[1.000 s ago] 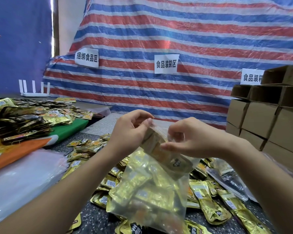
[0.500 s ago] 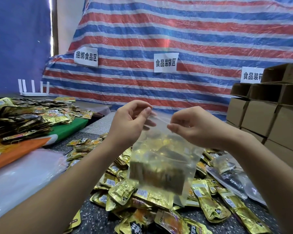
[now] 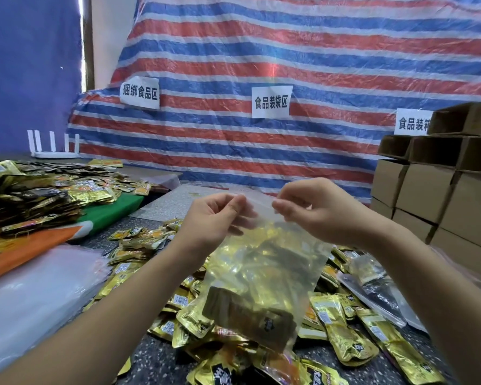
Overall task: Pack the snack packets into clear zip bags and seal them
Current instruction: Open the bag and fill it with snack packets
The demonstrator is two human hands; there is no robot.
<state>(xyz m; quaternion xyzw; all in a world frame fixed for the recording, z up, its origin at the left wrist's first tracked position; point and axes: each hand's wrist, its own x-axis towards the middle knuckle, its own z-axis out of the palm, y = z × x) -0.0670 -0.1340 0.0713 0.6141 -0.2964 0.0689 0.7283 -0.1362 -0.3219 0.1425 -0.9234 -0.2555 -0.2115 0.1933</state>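
A clear zip bag (image 3: 264,276) holding several gold snack packets hangs upright above the table, held by its top edge. My left hand (image 3: 214,218) pinches the left end of the zip strip. My right hand (image 3: 317,209) pinches the right end. The strip is stretched between the two hands; I cannot tell whether it is sealed. Loose gold snack packets (image 3: 342,329) lie heaped on the speckled table (image 3: 156,362) beneath the bag.
A stack of clear empty bags (image 3: 34,295) lies at the left. More packets are piled on a green and orange cloth (image 3: 106,212) at far left. Cardboard boxes (image 3: 439,190) stand stacked at the right. Filled bags (image 3: 372,284) lie right of the heap. A striped tarp hangs behind.
The bag swung from tilted to hanging straight down, its packets settled to the bottom, and my two hands moved apart along the top edge.
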